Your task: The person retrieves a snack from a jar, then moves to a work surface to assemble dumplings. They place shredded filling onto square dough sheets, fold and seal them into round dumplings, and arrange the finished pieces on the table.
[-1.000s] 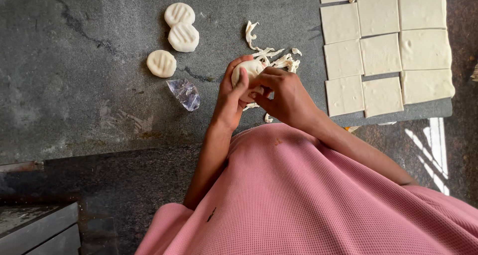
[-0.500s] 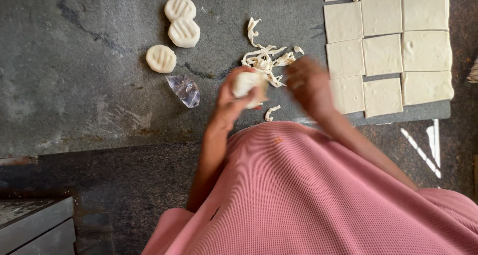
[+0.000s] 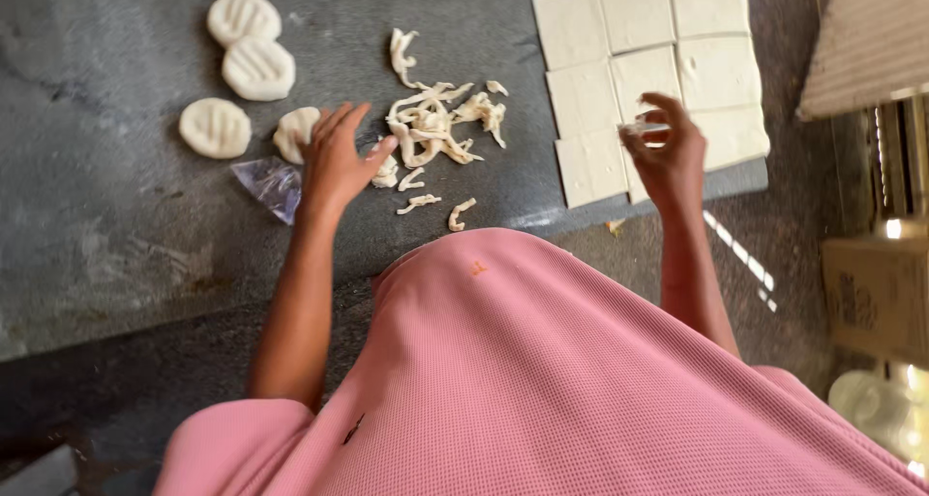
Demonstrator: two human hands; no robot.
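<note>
Two hands apart: one leaving a shaped piece, one lifting a dough square

Three ridged dough rounds (image 3: pixel 242 65) lie on the dark stone slab (image 3: pixel 106 225), beyond and to the outer side of the left hand (image 3: pixel 334 162). A fourth piece (image 3: pixel 293 131), less regular in outline, sits just beyond the left fingertips (image 3: pixel 341 119); whether they touch it cannot be told. The left hand is spread wide, fingers extended, gripping nothing. A scrap of clear plastic (image 3: pixel 271 181) lies just beside its wrist, and a heap of dough trimmings (image 3: pixel 431 128) sits on its thumb side.

The right hand (image 3: pixel 668 152) is pinched closed on the near edge of a dough square (image 3: pixel 646 128), raising it from the grid of cut squares (image 3: pixel 644 31) that extends beyond the fingers.

Judgement: the step in hand appears to be the changeover between pieces, one set down and a fresh square being taken. The next move calls for peeling the square cleanly without stretching or tearing it, and for bringing both hands together over bare slab between the trimmings and the grid.
</note>
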